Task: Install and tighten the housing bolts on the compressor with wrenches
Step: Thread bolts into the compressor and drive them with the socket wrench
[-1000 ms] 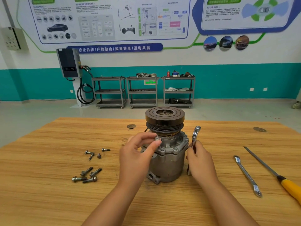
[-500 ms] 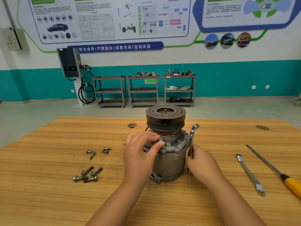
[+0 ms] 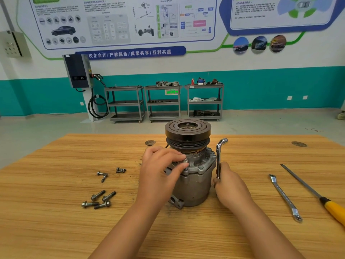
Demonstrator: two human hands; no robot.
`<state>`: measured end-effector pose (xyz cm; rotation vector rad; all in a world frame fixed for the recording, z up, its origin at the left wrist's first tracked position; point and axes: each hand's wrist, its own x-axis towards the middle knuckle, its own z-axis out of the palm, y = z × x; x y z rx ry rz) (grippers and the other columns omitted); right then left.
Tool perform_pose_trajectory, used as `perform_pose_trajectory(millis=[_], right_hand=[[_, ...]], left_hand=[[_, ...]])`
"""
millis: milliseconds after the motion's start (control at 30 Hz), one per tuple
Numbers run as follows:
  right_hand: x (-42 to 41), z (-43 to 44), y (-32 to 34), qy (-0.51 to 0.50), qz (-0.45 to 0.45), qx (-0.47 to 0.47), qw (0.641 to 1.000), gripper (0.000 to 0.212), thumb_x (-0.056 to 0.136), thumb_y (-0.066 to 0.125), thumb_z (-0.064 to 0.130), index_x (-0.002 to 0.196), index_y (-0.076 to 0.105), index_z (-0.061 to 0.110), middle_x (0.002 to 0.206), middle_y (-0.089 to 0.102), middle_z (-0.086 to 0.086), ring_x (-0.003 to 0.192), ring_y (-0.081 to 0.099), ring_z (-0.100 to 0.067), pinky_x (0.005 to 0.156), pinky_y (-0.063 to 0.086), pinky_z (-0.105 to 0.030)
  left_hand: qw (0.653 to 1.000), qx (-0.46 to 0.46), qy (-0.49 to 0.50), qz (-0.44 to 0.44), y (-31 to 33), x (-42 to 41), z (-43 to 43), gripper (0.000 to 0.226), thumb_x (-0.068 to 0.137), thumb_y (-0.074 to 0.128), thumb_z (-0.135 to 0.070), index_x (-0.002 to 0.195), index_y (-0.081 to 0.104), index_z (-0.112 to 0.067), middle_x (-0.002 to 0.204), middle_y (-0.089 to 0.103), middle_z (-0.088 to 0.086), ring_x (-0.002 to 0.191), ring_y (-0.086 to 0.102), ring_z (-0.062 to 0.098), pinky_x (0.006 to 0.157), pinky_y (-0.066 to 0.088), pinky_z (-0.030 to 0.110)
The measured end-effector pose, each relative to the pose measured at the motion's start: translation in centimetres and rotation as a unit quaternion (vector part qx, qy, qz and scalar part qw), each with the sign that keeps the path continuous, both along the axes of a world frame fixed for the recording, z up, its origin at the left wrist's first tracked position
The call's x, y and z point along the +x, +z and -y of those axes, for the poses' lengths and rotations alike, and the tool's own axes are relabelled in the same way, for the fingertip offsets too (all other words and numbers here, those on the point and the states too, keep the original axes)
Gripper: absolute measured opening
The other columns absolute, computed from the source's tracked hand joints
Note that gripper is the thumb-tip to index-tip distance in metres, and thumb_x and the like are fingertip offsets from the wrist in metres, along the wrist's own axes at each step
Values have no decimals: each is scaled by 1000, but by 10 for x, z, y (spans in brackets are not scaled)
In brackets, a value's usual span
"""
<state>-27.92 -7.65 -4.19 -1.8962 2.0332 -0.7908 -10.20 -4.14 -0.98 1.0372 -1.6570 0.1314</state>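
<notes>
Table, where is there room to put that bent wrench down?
Bare wood lies between the compressor and the flat wrench, just beyond the right hand holding the L-shaped wrench. The near left of the table, below the loose bolts, is bare too. Crowded: the bolts' patch, and the right side with the flat wrench and screwdriver.

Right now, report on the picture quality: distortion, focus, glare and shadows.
Head view: wide-angle lens warps the teal wall band toward the edges; compressor, left hand pinching a bolt, right hand and loose bolts are sharp; poster print is soft; light is even, shadows faint, a glint on the bent wrench.
</notes>
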Motion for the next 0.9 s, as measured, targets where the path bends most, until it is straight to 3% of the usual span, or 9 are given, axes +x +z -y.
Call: perform_pose_trajectory(millis=[100,200,300,433,533,667,733,800,900], right_hand=[[0,2,1,-34,35,-53,997,22,97,46,13,118,39,17,85,59,-1,73,54,-18,54,40,-31],[1,3,3,-34,102,-130,986,33,98,45,14,130,40,17,99,61,-6,80,52,-17,60,37,-29],[6,-2,5,4,150,-212,966,37,99,44,18,136,40,18,99,61,0,85,57,-18,64,39,-29],[10,-10,9,66,216,-289,930,38,97,46,18,136,45,19,103,61,6,97,60,-16,79,49,-32],[14,-18,15,118,266,-334,896,33,95,50,18,121,49,38,97,64,15,92,61,-4,77,49,-20],[21,-25,28,174,378,-303,857,29,90,59,12,101,60,39,87,68,10,77,65,-9,59,49,-25],[26,-27,36,202,422,-273,841,28,90,58,10,98,63,36,85,70,7,74,66,-9,52,49,-20],[30,-28,44,229,436,-252,833,29,91,57,7,97,64,35,84,71,8,75,67,-8,52,50,-16],[35,-27,54,254,444,-239,825,26,90,58,5,94,66,30,82,73,8,78,69,-9,56,50,-16]], left_hand=[[999,-17,8,29,-3,-2,-1,15,71,82,-13,85,76,-14,92,65,-13,93,50,13,91,31,7],[1000,-6,16,20,-8,-3,-2,16,71,82,-11,85,76,-14,98,63,-10,96,53,20,94,28,5],[1000,19,13,2,-11,-2,-2,15,72,82,-12,85,75,-17,103,61,-9,102,52,20,95,25,3],[999,39,-5,-8,-12,0,-3,14,75,77,-21,89,76,-21,107,58,-13,108,48,16,95,22,1],[997,59,-29,-29,-8,1,-6,22,79,59,-35,89,75,-23,111,55,-18,113,43,5,95,21,1],[993,78,-49,-73,8,2,-4,22,82,53,-28,92,73,-26,97,58,-15,105,49,5,91,33,10],[989,67,-53,-120,23,2,-3,18,83,54,-25,90,69,-31,91,59,-13,95,54,5,83,40,14],[985,63,-69,-147,41,2,-2,13,86,56,-31,93,65,-38,92,62,-17,92,57,-1,79,42,12],[966,116,-169,-155,71,-1,3,11,91,60,-34,100,65,-38,100,69,-17,98,61,-3,85,49,18]])
